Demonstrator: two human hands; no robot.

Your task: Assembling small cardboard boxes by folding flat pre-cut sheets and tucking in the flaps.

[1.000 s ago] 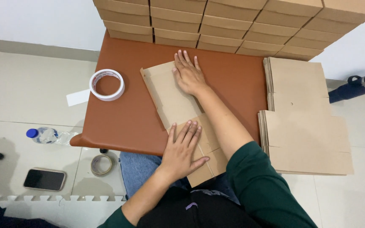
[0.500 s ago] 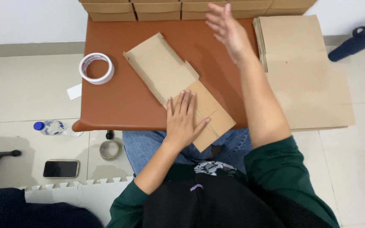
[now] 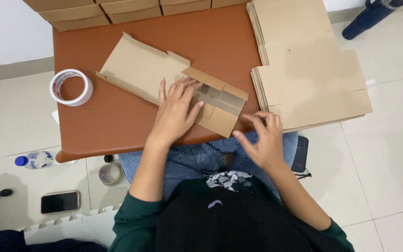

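On the brown table (image 3: 117, 121), your left hand (image 3: 176, 112) presses flat, fingers spread, on the unfolded cardboard box (image 3: 164, 79). Your right hand (image 3: 262, 140) hovers loosely open at the table's edge, holding nothing.

A flat, unfolded brown cardboard box blank (image 3: 141, 70) lay diagonally across the reddish-brown counter (image 3: 117, 121), its far end pointing toward the back left and its near end toward the front edge. The surface was plain and unprinted, with notched tabs along its edges. At the near end, 1 flap (image 3: 215, 81) stood folded up, while the small panel (image 3: 220, 122) beside it reached the counter's front edge.
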